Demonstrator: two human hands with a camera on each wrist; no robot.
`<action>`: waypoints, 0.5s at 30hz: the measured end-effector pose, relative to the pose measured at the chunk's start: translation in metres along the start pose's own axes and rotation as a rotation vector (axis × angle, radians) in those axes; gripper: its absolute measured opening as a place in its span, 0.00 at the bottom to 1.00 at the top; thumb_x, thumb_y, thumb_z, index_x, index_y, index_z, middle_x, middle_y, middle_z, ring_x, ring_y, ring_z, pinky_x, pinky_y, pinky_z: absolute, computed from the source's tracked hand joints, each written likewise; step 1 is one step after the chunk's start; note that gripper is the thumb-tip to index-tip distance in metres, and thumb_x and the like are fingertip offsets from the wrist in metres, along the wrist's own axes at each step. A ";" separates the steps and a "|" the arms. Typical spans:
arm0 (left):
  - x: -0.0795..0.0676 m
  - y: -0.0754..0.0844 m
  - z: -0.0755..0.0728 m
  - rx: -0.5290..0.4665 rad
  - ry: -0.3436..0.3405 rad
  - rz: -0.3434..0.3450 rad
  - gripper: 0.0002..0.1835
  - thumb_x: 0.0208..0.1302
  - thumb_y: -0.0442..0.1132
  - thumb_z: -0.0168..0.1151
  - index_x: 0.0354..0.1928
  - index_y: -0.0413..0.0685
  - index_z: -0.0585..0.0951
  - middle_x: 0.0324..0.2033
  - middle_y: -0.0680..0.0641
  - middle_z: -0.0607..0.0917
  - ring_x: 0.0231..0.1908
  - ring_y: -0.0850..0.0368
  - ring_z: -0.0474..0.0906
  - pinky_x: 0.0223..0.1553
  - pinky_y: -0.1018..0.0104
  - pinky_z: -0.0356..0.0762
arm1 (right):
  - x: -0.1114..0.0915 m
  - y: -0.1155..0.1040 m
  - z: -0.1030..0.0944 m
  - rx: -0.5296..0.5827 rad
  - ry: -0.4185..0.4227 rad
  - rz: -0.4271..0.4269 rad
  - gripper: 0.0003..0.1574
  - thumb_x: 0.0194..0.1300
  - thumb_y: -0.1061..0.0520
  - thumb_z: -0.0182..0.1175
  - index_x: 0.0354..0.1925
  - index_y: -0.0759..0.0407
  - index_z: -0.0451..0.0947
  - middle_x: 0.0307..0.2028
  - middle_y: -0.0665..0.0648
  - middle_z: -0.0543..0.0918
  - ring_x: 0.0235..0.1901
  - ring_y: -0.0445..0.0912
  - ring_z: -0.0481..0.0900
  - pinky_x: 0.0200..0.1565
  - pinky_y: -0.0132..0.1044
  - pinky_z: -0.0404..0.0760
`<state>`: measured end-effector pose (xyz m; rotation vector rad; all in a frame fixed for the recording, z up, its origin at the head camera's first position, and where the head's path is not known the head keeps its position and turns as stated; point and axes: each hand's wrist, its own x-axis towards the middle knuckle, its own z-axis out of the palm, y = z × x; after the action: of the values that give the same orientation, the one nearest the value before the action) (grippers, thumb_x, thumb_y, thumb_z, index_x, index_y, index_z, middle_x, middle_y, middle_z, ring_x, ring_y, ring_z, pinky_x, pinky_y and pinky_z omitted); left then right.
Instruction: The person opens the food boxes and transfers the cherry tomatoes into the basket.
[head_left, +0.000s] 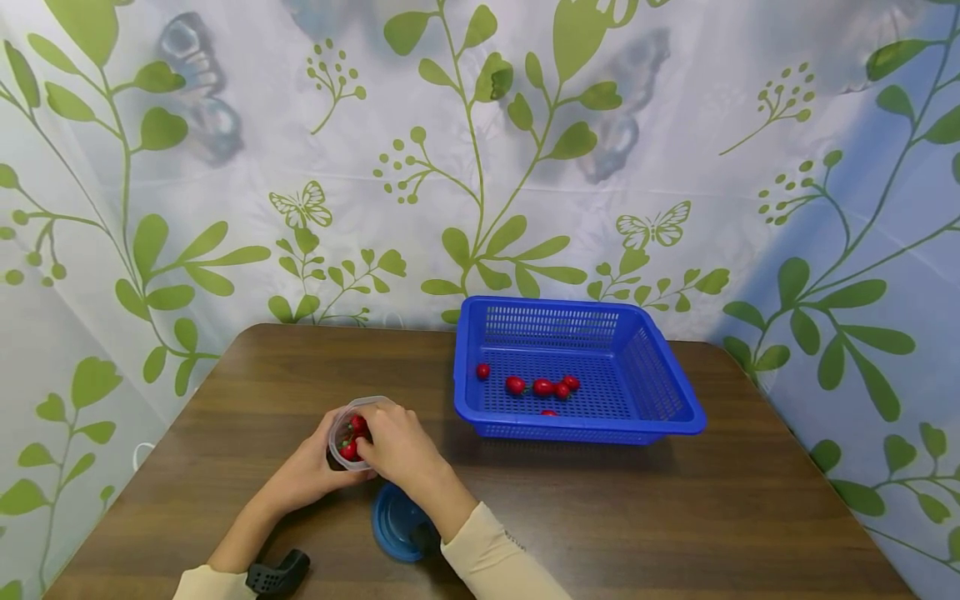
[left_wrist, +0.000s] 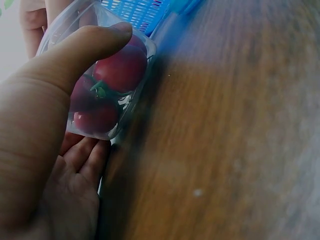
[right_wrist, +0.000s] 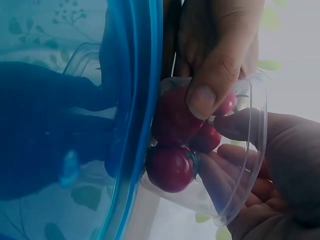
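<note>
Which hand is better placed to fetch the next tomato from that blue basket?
Probably the right hand: it is nearer the blue basket, while the left hand is occupied gripping the clear cup.

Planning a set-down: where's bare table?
Free: table, right of the right sleeve, in front of the blue basket; also left of the basket, behind the clear cup. Crowded: around the cup: left hand, right hand, blue lid.
</note>
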<state>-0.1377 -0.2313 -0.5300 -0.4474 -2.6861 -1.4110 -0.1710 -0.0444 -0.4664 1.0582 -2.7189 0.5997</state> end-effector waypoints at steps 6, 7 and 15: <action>0.000 0.001 -0.001 -0.004 -0.003 -0.019 0.51 0.59 0.49 0.78 0.76 0.46 0.57 0.66 0.39 0.76 0.60 0.45 0.80 0.55 0.69 0.79 | 0.002 0.003 0.002 0.035 -0.006 -0.049 0.13 0.67 0.55 0.69 0.50 0.50 0.85 0.42 0.46 0.87 0.39 0.37 0.81 0.44 0.29 0.84; 0.000 0.001 -0.001 -0.005 -0.003 -0.017 0.51 0.59 0.49 0.78 0.76 0.46 0.57 0.66 0.39 0.76 0.59 0.45 0.80 0.55 0.69 0.79 | 0.003 0.004 0.002 0.045 -0.011 -0.055 0.13 0.67 0.56 0.69 0.50 0.50 0.85 0.41 0.45 0.87 0.37 0.37 0.81 0.43 0.28 0.83; 0.000 0.001 -0.001 -0.009 -0.006 0.000 0.51 0.60 0.48 0.78 0.76 0.46 0.56 0.66 0.39 0.76 0.59 0.51 0.80 0.56 0.71 0.78 | 0.004 0.005 0.001 0.088 -0.059 -0.113 0.14 0.69 0.59 0.65 0.52 0.51 0.86 0.41 0.44 0.88 0.33 0.34 0.77 0.38 0.23 0.77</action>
<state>-0.1370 -0.2316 -0.5286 -0.4535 -2.6850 -1.4251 -0.1775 -0.0440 -0.4673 1.2611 -2.6816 0.6855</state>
